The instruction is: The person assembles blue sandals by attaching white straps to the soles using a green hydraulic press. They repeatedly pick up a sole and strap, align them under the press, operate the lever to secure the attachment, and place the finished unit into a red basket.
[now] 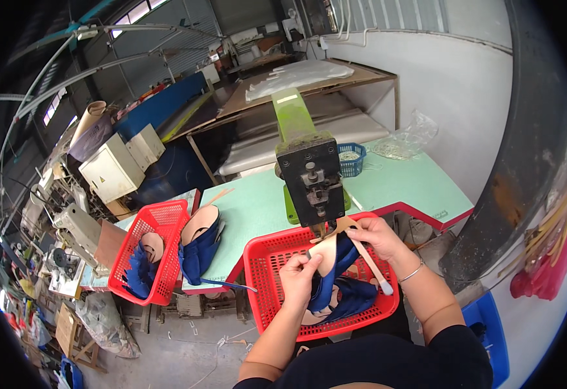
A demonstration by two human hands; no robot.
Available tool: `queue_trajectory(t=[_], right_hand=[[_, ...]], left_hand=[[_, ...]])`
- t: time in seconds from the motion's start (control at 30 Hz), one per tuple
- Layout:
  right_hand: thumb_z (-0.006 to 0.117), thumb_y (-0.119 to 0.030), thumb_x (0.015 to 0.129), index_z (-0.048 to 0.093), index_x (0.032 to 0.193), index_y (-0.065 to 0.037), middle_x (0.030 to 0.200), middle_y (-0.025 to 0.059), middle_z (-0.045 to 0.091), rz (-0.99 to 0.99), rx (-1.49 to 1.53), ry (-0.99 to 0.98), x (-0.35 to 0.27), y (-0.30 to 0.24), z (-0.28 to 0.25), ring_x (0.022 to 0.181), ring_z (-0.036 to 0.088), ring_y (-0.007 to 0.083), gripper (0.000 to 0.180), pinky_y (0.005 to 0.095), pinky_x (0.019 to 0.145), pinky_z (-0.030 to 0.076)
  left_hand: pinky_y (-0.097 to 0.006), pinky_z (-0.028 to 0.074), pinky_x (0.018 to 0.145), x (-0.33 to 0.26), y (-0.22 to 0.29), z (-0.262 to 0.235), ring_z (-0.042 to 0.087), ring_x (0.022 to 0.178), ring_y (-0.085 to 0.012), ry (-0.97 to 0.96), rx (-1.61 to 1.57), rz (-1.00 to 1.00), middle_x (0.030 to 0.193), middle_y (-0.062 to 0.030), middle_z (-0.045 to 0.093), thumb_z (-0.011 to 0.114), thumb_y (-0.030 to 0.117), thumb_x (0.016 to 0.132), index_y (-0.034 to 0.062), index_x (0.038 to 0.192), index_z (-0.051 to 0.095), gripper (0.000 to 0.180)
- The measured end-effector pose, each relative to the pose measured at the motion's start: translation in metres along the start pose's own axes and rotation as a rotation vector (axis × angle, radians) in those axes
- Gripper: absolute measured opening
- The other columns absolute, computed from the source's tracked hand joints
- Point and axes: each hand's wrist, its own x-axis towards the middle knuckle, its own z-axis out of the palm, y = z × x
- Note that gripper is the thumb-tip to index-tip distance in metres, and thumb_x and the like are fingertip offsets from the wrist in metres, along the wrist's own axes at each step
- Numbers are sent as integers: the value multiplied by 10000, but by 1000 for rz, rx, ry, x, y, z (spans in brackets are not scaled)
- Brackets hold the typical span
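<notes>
My left hand pinches the edge of a beige, sole-shaped piece with blue fabric attached. My right hand is closed on a narrow beige strap, which hangs down to a pale end. Both hands are just below the black head of a green machine, and the work's far edge is close under its tip; whether they touch is hidden. Under my hands, a red plastic basket holds more blue and beige pieces.
On the pale green table, left of the machine, lie stacked beige and blue pieces beside a second red basket. Behind the machine head sits a small blue basket. A dark pillar rises at right, near a blue bin.
</notes>
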Motion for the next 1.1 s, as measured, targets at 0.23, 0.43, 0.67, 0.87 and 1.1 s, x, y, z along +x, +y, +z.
queue_trajectory(t=[0.23, 0.43, 0.67, 0.87, 1.1], right_hand=[[646, -127, 817, 627, 950, 23, 819, 29, 639, 56, 84, 51, 6, -2, -25, 698, 582, 83, 201, 218, 651, 471], [651, -103, 799, 623, 892, 47, 773, 55, 634, 57, 139, 78, 3, -14, -9, 653, 585, 89, 179, 223, 607, 480], [656, -132, 795, 619, 797, 11, 702, 32, 620, 71, 158, 39, 1, -10, 13, 569, 565, 76, 148, 211, 528, 459], [666, -176, 801, 630, 816, 4, 716, 15, 617, 38, 65, 0, 1, -4, 24, 603, 554, 57, 184, 191, 534, 433], [665, -179, 816, 638, 859, 6, 739, 22, 626, 22, 14, -6, -1, 2, 35, 625, 568, 57, 192, 193, 561, 452]], left_hand=[[-180, 373, 550, 13, -12, 19, 456, 583, -26, -55, 184, 53, 653, 43, 536, 707, 20, 751, 44, 690, 603, 123], [-174, 378, 555, 6, -1, 23, 476, 597, -26, -5, -111, -68, 681, 29, 574, 708, 42, 759, 51, 696, 609, 118], [-187, 413, 573, -2, 3, 3, 520, 609, -41, 34, -233, -77, 700, 2, 605, 687, 16, 766, 73, 662, 574, 164], [-180, 375, 518, -5, 6, -6, 493, 545, -43, 83, -283, -103, 666, 8, 592, 673, 56, 786, 98, 646, 547, 193], [-188, 398, 527, 10, 2, -28, 518, 549, -56, 52, -300, -160, 647, 1, 597, 678, 64, 775, 105, 632, 547, 198]])
